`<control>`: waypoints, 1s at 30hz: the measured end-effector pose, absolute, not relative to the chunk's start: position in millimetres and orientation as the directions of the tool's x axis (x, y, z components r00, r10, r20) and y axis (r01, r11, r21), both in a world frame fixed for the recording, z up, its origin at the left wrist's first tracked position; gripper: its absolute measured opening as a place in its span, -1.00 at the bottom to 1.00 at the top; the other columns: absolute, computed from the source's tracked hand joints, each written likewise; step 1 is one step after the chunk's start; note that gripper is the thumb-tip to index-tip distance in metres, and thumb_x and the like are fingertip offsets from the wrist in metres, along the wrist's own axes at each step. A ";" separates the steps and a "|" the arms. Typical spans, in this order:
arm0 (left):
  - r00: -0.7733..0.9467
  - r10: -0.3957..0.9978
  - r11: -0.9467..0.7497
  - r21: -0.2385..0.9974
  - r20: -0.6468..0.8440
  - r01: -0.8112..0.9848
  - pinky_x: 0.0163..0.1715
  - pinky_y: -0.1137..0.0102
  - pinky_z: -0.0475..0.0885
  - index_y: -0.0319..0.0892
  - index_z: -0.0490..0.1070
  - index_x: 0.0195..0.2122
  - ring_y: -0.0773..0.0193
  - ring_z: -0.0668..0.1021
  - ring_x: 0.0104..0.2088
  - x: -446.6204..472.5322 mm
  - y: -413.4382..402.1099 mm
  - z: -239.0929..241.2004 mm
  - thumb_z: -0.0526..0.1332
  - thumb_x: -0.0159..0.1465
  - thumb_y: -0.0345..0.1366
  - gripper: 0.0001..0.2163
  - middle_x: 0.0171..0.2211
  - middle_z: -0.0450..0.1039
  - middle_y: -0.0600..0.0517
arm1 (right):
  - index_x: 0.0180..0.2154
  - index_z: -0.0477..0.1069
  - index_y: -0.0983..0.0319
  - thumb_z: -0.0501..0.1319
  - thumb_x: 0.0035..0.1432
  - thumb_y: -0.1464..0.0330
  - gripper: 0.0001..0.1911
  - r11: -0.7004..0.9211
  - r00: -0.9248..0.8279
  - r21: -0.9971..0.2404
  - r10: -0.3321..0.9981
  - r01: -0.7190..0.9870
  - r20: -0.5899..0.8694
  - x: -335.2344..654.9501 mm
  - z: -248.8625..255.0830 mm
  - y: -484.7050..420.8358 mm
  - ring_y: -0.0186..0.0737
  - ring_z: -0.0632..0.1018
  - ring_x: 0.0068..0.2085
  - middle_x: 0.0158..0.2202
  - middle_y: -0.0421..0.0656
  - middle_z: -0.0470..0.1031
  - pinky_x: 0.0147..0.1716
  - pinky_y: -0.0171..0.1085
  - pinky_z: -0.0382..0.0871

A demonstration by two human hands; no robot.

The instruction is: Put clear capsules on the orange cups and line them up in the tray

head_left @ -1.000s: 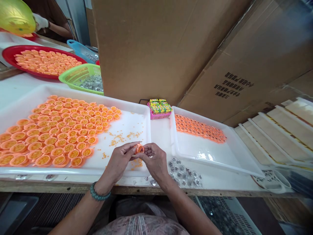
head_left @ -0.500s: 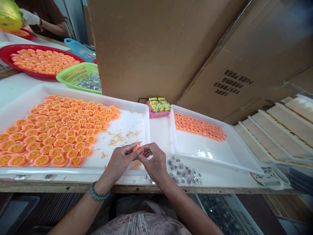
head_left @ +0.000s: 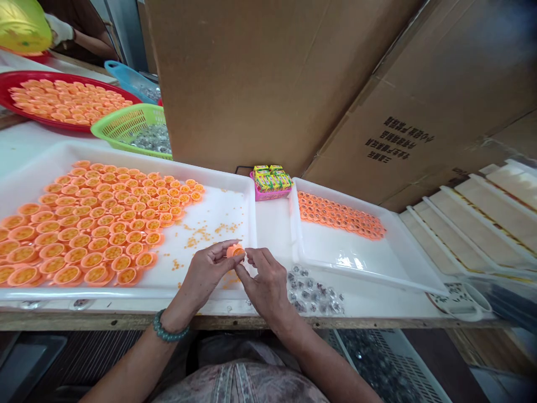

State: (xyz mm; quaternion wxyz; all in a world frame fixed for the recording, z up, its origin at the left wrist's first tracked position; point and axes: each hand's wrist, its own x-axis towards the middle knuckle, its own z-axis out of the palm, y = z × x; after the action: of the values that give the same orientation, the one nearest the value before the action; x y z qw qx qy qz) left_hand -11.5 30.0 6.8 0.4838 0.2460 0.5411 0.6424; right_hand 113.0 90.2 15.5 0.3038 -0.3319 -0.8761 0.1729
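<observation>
My left hand [head_left: 206, 271] pinches a small orange cup [head_left: 235, 251] filled with tiny yellow beads, just above the near right corner of the big white tray [head_left: 247, 193]. My right hand [head_left: 264, 280] is against the cup from the right, fingers curled onto it. Rows of the same orange cups [head_left: 96, 224] cover the tray's left part, and loose yellow beads [head_left: 201, 235] lie scattered on its bare floor. A heap of clear plastic lids [head_left: 314, 294] lies on the table right of my right hand.
A second white tray [head_left: 403, 263] on the right holds rows of closed orange cups [head_left: 339, 215]. A pink box of yellow packets [head_left: 271, 182] stands between the trays. Green basket [head_left: 126, 126], red tray [head_left: 12, 103] and another person's gloved hand [head_left: 59, 31] are at the far left. Cardboard boxes [head_left: 293, 73] rise behind.
My hands have stayed together over the tray's corner. The right hand's fingers have loosened a little on the cup, and the view has shifted slightly.
</observation>
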 end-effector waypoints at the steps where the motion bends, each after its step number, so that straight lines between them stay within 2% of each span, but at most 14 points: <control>1: -0.410 0.888 0.054 0.932 -0.208 -0.357 -0.15 0.34 0.43 -0.19 0.47 -0.11 0.16 0.54 -0.21 -11.3 30.3 6.5 0.36 0.02 -0.19 -0.60 -0.26 0.56 0.00 | -0.21 0.42 0.23 0.16 0.12 0.37 -0.83 0.721 -0.594 -0.508 0.685 0.471 0.422 112.7 13.3 90.3 -0.25 0.48 -0.34 -0.36 -0.11 0.45 -0.36 -0.31 0.35; 8: -0.389 0.912 0.035 0.969 -0.132 -0.245 -0.17 0.35 0.44 -0.17 0.52 -0.18 0.16 0.55 -0.25 -12.6 28.4 5.8 0.28 0.11 -0.17 -0.71 -0.27 0.56 0.00 | -0.08 0.40 0.19 0.12 0.16 0.39 -0.72 0.770 -0.637 -0.508 0.621 0.387 0.456 109.2 6.6 92.1 -0.23 0.50 -0.28 -0.30 -0.09 0.49 -0.29 -0.27 0.40; 14: -0.461 0.882 0.003 0.979 -0.098 -0.203 -0.31 0.42 0.45 -0.16 0.52 -0.29 0.25 0.54 -0.38 -11.5 26.7 3.8 0.29 0.11 -0.22 -0.82 -0.39 0.54 0.04 | -0.02 0.37 0.19 0.11 0.18 0.38 -0.69 0.785 -0.628 -0.520 0.598 0.336 0.498 108.1 -1.5 89.7 -0.21 0.51 -0.28 -0.29 -0.07 0.49 -0.29 -0.26 0.42; 17: -0.460 0.878 0.020 0.970 -0.133 -0.243 -0.34 0.44 0.44 -0.20 0.50 -0.30 0.25 0.54 -0.37 -9.8 26.6 5.6 0.30 0.09 -0.22 -0.81 -0.38 0.54 0.01 | -0.02 0.37 0.15 0.15 0.17 0.36 -0.68 0.758 -0.620 -0.584 0.614 0.291 0.488 111.2 -0.9 90.3 -0.21 0.50 -0.23 -0.26 -0.09 0.48 -0.23 -0.24 0.42; 19: -0.439 0.881 0.044 0.955 -0.175 -0.292 -0.37 0.44 0.44 -0.21 0.46 -0.24 0.25 0.54 -0.38 -9.5 26.6 7.9 0.32 0.07 -0.20 -0.73 -0.37 0.54 -0.01 | -0.01 0.37 0.13 0.22 0.11 0.32 -0.64 0.718 -0.610 -0.646 0.641 0.260 0.466 114.5 3.9 91.9 -0.20 0.48 -0.18 -0.21 -0.09 0.45 -0.19 -0.22 0.41; 22: -0.406 0.895 0.042 0.940 -0.187 -0.339 -0.37 0.41 0.44 -0.19 0.32 -0.05 0.22 0.54 -0.36 -10.3 26.5 10.9 0.35 0.04 -0.18 -0.54 -0.34 0.54 -0.02 | 0.02 0.36 0.12 0.30 0.03 0.28 -0.53 0.616 -0.620 -0.760 0.683 0.208 0.385 119.7 15.1 96.8 -0.23 0.47 -0.25 -0.17 -0.09 0.41 -0.27 -0.25 0.43; 24: -0.402 0.902 0.015 0.941 -0.159 -0.339 -0.30 0.39 0.44 -0.17 0.22 0.03 0.22 0.55 -0.31 -11.2 26.3 11.8 0.35 0.04 -0.19 -0.45 -0.30 0.54 -0.03 | -0.01 0.39 0.12 0.26 0.07 0.29 -0.60 0.504 -0.683 -0.847 0.679 0.168 0.269 122.3 22.4 102.4 -0.31 0.46 -0.34 -0.20 -0.12 0.43 -0.35 -0.30 0.42; 27: -0.386 0.911 0.011 0.945 -0.143 -0.326 -0.19 0.37 0.41 -0.16 0.18 0.05 0.23 0.54 -0.25 -12.3 26.0 12.3 0.35 0.05 -0.21 -0.44 -0.27 0.54 -0.03 | -0.07 0.44 0.14 0.17 0.15 0.29 -0.72 0.341 -0.743 -0.926 0.660 0.164 0.112 122.8 29.2 113.0 -0.35 0.46 -0.33 -0.25 -0.15 0.45 -0.32 -0.32 0.39; 30: -0.353 0.922 0.047 0.953 -0.157 -0.300 -0.15 0.33 0.41 -0.14 0.16 0.07 0.22 0.55 -0.23 -13.8 25.2 14.5 0.35 0.06 -0.21 -0.42 -0.29 0.54 -0.02 | -0.11 0.45 0.17 0.23 0.09 0.26 -0.70 0.297 -0.715 -0.934 0.695 0.200 0.068 117.2 29.9 120.9 -0.34 0.46 -0.31 -0.25 -0.16 0.43 -0.31 -0.33 0.37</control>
State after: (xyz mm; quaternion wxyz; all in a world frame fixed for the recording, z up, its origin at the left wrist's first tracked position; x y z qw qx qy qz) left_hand -13.8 25.2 14.5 0.4886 0.2914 0.5338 0.6257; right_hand 117.2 120.9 29.9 0.2399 -0.2911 -0.7686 0.5166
